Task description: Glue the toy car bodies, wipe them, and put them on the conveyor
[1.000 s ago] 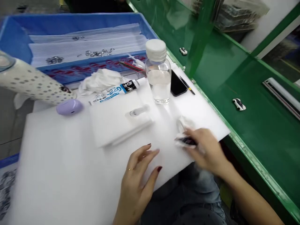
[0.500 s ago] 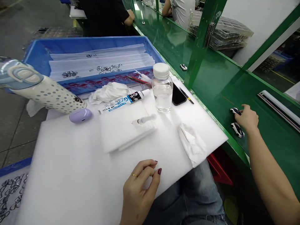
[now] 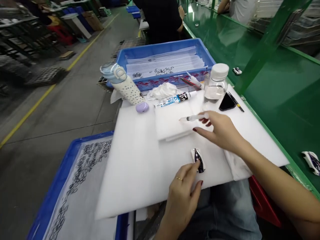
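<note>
My left hand (image 3: 183, 190) pinches a small white and dark toy car (image 3: 198, 160) that lies on the white foam sheet (image 3: 140, 160). My right hand (image 3: 220, 130) holds a thin clear syringe-like applicator (image 3: 193, 117) above a smaller foam pad (image 3: 171, 121), with the tip pointing left. A glue tube (image 3: 175, 98) lies just behind the pad. A crumpled white cloth (image 3: 236, 165) lies under my right forearm.
A clear bottle (image 3: 215, 85), black phone (image 3: 227, 102), pen, purple case (image 3: 142, 107) and dotted drink bottle (image 3: 123, 83) stand at the sheet's back. Blue trays (image 3: 165, 50) (image 3: 62, 186) hold small metal rings. Toy cars (image 3: 311, 161) (image 3: 237, 70) sit on the green conveyor. People work farther along.
My right hand came back from the conveyor and picked up the applicator. A toy car now lies on the foam under my left fingers. The view swung left.
</note>
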`<state>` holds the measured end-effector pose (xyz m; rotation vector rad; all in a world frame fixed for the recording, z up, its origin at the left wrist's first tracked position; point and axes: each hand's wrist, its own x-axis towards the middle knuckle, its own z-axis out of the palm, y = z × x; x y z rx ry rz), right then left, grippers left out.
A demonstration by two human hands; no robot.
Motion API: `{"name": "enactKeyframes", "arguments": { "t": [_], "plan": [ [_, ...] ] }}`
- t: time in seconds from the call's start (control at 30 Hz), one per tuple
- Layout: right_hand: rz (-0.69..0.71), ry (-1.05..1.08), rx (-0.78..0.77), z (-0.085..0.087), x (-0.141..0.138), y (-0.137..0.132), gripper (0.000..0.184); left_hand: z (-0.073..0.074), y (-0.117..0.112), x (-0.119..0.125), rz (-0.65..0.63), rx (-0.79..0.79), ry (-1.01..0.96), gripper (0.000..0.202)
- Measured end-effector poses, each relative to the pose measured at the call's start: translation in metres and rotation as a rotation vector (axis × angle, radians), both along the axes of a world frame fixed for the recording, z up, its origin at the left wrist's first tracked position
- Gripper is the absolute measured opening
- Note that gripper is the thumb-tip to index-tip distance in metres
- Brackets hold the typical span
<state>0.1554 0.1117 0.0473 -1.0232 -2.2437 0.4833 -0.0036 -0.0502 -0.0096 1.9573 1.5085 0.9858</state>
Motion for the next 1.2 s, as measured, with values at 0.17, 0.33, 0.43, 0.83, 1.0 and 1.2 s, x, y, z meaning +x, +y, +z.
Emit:
{"name": "enactKeyframes", "arguments": {
  "t": [0.17, 0.33, 0.43, 0.83, 1.0, 1.2],
  "plan": [
    [0.199, 0.074, -0.263, 0.003, -0.029, 0.032, 0.024, 0.007, 0.022, 0.0, -0.075, -0.024, 0.114, 0.057],
    [0.325, 0.182, -0.502, 0.009, -0.04, 0.039, 0.033, 0.011, 0.044, -0.003, -0.126, -0.029, 0.078, 0.051],
    [0.369, 0.407, -0.532, 0.02, -0.034, 0.019, 0.039, 0.012, 0.044, 0.002, -0.03, 0.006, -0.052, 0.048],
    [0.327, 0.989, -0.816, 0.012, -0.01, -0.065, 0.05, 0.018, 0.048, 0.011, 0.134, -0.079, -0.249, 0.019],
    [0.301, 0.994, -0.814, 0.008, -0.015, -0.064, 0.051, 0.018, 0.048, 0.011, 0.128, -0.094, -0.234, 0.013],
    [0.246, 0.942, -0.781, 0.01, -0.018, -0.068, 0.056, 0.017, 0.048, 0.012, 0.133, -0.067, -0.22, 0.016]
  ]
}}
